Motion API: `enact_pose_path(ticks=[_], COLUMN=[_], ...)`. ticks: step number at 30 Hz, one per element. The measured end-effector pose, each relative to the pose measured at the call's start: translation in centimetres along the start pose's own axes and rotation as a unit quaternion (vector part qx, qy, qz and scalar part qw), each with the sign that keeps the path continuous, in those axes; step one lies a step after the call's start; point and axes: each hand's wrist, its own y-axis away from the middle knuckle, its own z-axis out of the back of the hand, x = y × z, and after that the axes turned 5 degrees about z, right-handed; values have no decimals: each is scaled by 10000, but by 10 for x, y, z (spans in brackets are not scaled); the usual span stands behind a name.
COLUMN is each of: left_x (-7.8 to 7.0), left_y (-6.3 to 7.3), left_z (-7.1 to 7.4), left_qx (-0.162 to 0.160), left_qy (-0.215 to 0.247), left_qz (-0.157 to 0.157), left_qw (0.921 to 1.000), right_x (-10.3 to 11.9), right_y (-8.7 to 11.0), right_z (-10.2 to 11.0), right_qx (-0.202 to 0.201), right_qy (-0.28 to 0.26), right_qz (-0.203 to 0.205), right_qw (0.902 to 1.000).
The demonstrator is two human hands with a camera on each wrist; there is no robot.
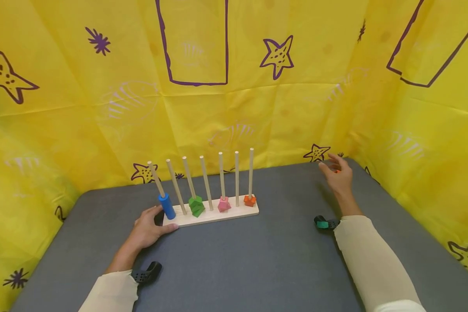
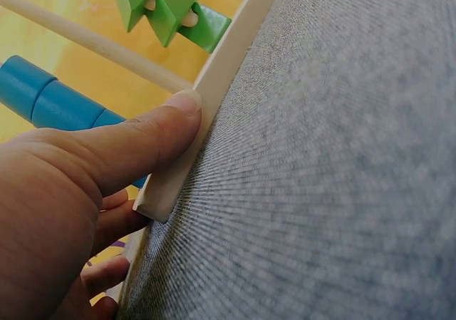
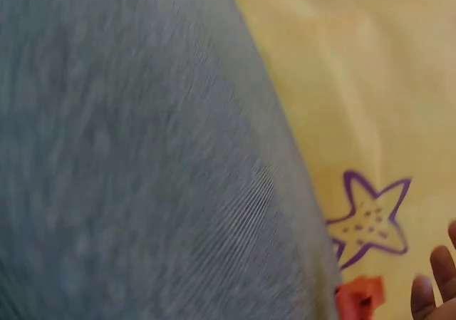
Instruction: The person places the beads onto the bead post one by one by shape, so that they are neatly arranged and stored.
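The left hand [image 1: 146, 228] grips the left end of a wooden peg stand [image 1: 218, 218], its thumb along the front edge and its fingers behind, as the left wrist view also shows. On the stand's leftmost peg are blue cylinders [image 2: 64, 106]. Green triangular blocks [image 1: 196, 206], pink blocks [image 1: 224, 204] and an orange block [image 1: 250, 200] sit on other pegs. Far to the right, the right hand [image 1: 340, 177] reaches over the table's back corner with fingers spread. Another orange-red block [image 3: 361, 296] lies beside those fingers, apart from them in the right wrist view.
A grey cloth-covered table [image 1: 234, 264] spreads under both arms. Yellow fabric [image 1: 249, 104] with purple starfish drawings hangs behind it and along the sides. Several tall bare pegs [image 1: 237, 173] rise from the stand.
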Motion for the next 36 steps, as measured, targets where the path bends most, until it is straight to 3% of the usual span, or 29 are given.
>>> enact_pose_path(ticks=[8, 17, 26, 32, 36], left_x=[-3, -3, -6, -5, -4], left_y=[1, 3, 3, 2, 2], left_z=[2, 2, 2, 2, 1], left_qx=[10, 19, 56, 63, 62], left_qy=[-38, -41, -45, -37, -13], left_qz=[4, -29, 106, 132, 121], left_qw=[10000, 10000, 9999, 9999, 9999], right_x=[-15, -27, -34, -36, -35], right_y=[-5, -7, -7, -7, -7], right_z=[7, 12, 11, 8, 7], right_qx=[-146, 271, 828, 1185, 1460], right_qy=[261, 748, 1356, 1942, 2116], right_qz=[-686, -1074, -764, -316, -360], right_qw=[9972, 9910, 9843, 9733, 9657])
